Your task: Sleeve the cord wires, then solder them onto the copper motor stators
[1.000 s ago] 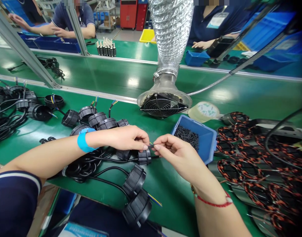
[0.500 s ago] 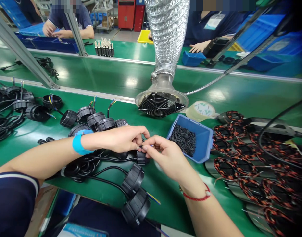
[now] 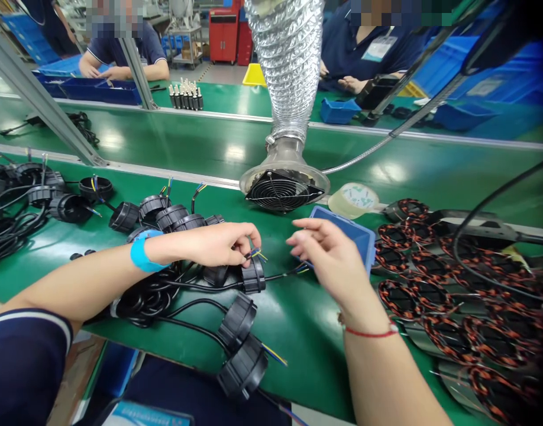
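Observation:
My left hand [image 3: 229, 244] pinches a black cable by its end, and thin blue and yellow wires [image 3: 256, 253] stick out past the fingertips. Right below it lies a black ribbed cap [image 3: 252, 276], with more such caps [image 3: 238, 319] on black cables nearby. My right hand [image 3: 327, 251] hovers over the near side of a blue bin [image 3: 367, 236], fingers loosely curved and apart, nothing seen in them. This hand hides most of the bin's inside.
Wire-wound motor stators [image 3: 431, 296] crowd the right side. A fan grille [image 3: 279, 192] under a foil duct [image 3: 289, 65] hangs at the back, beside a tape roll [image 3: 354, 199]. Coiled black cables [image 3: 147, 299] lie at left. Co-workers sit across the bench.
My right hand has left the wires at my left hand and moved right, over the blue bin, its fingers opening. My left hand stays nearly in place with the cable.

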Action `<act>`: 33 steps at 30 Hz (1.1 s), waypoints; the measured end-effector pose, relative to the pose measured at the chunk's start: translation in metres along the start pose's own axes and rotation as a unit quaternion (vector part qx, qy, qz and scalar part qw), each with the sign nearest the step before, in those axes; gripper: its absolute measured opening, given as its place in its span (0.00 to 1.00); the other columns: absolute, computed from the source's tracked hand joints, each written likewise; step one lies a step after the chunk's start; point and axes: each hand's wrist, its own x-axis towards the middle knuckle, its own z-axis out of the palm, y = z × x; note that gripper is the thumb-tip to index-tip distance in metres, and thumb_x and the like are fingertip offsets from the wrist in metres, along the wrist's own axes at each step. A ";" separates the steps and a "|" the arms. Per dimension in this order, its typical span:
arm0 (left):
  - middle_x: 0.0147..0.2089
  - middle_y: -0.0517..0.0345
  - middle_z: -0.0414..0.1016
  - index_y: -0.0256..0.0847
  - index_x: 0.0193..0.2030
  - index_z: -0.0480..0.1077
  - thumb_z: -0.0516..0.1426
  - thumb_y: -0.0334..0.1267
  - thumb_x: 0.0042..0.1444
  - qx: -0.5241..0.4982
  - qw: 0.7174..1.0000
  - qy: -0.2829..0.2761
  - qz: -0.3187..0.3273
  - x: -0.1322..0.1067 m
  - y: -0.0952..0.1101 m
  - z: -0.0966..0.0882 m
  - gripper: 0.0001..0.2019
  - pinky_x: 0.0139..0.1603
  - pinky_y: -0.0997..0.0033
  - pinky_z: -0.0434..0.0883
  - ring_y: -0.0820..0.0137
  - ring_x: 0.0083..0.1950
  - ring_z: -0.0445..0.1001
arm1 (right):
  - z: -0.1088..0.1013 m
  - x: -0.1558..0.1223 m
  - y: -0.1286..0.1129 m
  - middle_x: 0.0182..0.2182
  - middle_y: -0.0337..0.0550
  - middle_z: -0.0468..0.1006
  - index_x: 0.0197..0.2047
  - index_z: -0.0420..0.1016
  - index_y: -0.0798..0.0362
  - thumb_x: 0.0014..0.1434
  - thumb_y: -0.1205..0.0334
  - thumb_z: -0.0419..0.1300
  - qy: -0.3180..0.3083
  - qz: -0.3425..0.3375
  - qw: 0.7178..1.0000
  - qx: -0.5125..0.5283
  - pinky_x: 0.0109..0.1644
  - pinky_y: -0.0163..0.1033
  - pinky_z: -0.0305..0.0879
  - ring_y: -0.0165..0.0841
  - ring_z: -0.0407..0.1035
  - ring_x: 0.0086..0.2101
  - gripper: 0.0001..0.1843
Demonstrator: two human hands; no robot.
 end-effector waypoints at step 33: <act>0.32 0.49 0.79 0.36 0.35 0.74 0.58 0.32 0.55 0.480 0.863 -0.135 0.080 -0.004 0.038 0.098 0.04 0.33 0.65 0.64 0.63 0.34 0.75 | -0.019 0.033 0.037 0.45 0.55 0.75 0.45 0.77 0.57 0.62 0.66 0.49 0.018 0.040 0.841 -0.539 0.37 0.42 0.62 0.44 0.72 0.43 0.17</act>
